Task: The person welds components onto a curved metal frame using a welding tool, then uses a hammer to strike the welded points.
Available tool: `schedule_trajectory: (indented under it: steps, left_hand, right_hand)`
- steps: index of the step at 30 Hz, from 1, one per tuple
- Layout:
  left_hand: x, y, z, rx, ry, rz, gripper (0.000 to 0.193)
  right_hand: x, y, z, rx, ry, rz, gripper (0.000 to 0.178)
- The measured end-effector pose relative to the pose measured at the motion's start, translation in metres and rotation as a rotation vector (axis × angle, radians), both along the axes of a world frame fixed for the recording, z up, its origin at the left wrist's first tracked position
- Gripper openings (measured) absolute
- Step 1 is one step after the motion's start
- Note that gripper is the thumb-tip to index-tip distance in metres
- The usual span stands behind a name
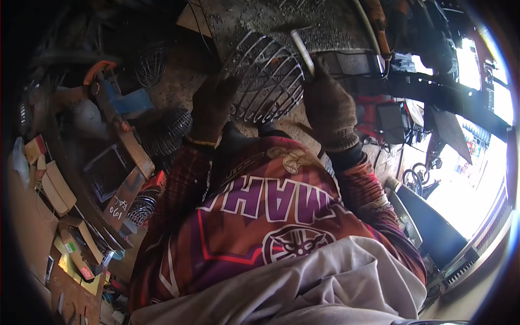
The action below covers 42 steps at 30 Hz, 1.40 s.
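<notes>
A curved metal grille (268, 81) of several parallel bars stands in front of me at the top middle. My left hand (214, 105), in a dark knit glove, is closed around its left edge. In my right hand (330, 105), also gloved, is a hammer (302, 49) with a pale metal handle, its dark head raised at the grille's upper right. My right fingers are wrapped round the lower handle. Whether the hammer touches the grille, I cannot tell. Beyond them lies a grey, debris-strewn work surface (336, 24).
An orange-handled tool (377, 24) hangs at the upper right by a long dark beam (411, 86). On my left are a blue-and-orange metal frame (130, 103), stacked wire pieces (168, 130), a coil (143, 208) and cardboard boxes (57, 187). A dark panel (433, 216) leans at right.
</notes>
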State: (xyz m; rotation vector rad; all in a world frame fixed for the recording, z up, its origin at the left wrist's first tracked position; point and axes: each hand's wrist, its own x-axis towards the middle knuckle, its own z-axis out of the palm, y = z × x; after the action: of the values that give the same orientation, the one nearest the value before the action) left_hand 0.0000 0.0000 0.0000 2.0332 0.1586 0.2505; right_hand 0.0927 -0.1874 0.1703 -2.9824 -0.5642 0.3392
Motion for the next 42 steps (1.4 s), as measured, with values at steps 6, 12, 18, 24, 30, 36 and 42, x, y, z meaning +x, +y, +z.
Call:
schedule_trajectory:
  steps: [6, 12, 18, 24, 30, 36, 42]
  left_hand:
    - [0.040, 0.071, -0.008, 0.218, -0.128, 0.039, 0.058]
    - [0.039, 0.073, -0.009, 0.127, -0.080, 0.058, 0.042]
    - [0.036, 0.077, -0.001, 0.169, -0.114, 0.095, 0.029]
    - [0.016, 0.103, 0.018, 0.393, -0.261, 0.114, 0.025]
    - [0.009, 0.111, 0.036, -1.573, -0.047, -0.021, 0.027]
    - [0.012, 0.113, 0.063, -1.412, -0.036, -0.026, 0.020]
    - [0.012, 0.122, 0.058, -0.925, -0.065, 0.051, 0.025]
  right_hand:
    - [0.024, 0.050, -0.048, 0.165, -0.048, -0.047, 0.048]
    - [0.028, 0.050, -0.050, 0.140, 0.014, -0.038, 0.048]
    - [0.029, 0.033, -0.085, 0.904, -0.245, -0.032, 0.039]
    - [0.013, -0.004, -0.068, 1.365, 0.254, -0.679, 0.041]
    - [0.002, -0.014, -0.072, 1.272, 0.276, -0.746, 0.042]
    - [-0.005, -0.025, -0.094, 1.105, 0.274, -0.618, 0.041]
    - [0.000, -0.026, -0.104, 0.851, 0.132, -0.488, 0.038]
